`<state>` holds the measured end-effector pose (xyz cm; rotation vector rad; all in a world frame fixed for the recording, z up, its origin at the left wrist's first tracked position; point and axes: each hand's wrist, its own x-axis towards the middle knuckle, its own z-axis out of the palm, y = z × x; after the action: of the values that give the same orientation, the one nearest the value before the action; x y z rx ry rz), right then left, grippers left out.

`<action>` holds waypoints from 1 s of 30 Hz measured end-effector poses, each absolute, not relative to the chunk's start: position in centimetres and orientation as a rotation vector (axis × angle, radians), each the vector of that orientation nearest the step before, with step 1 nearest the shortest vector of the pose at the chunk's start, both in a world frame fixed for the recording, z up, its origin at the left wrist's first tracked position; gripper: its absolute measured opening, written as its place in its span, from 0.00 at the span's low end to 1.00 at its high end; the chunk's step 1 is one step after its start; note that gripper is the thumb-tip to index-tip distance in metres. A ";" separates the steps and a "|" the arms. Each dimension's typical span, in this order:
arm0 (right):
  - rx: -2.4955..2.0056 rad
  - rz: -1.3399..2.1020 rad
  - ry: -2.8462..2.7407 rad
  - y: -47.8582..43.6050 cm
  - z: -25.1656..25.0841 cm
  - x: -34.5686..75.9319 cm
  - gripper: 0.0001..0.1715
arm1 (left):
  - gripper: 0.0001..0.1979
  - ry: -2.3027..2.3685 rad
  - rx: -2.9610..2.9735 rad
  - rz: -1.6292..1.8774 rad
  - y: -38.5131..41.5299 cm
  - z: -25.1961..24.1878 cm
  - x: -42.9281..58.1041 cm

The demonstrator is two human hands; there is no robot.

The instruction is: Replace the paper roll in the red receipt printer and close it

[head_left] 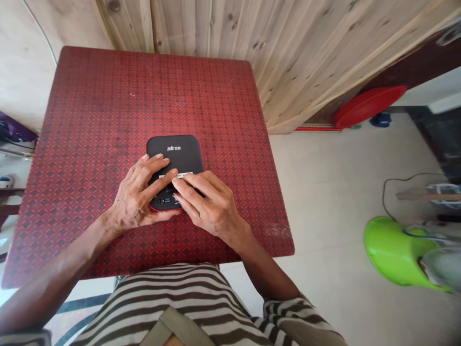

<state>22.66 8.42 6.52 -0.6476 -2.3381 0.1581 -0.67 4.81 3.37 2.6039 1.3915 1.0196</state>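
Observation:
A flat black device (183,156) with rounded corners, a red edge and white lettering lies on the patterned red table (108,105). My left hand (139,192) grips its left side, with fingers over the top and the thumb along the near edge. A white label (187,174) runs across it, partly behind my fingers. Nearer me is a dark recess with small parts (164,200). My right hand (209,199) is closed, thumb and fingertips pinched over this lower part. Whatever those fingertips hold, if anything, is hidden.
Behind the table stands a wall of pale wooden planks (288,57). To the right, a bright green plastic stool-like object (389,250) and a dark cable (387,187) are on the tiled floor (324,192). A red round object (370,105) leans farther back.

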 end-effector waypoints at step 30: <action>-1.281 0.659 -1.990 14.7 -2.6 27.8 0.14 | 0.42 1.687 2.337 1.412 0.2 0.1 0.8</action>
<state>27.83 14.68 -2.57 -1.2811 -1.9901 0.6593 0.78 0.18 0.05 2.3366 1.6872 1.4120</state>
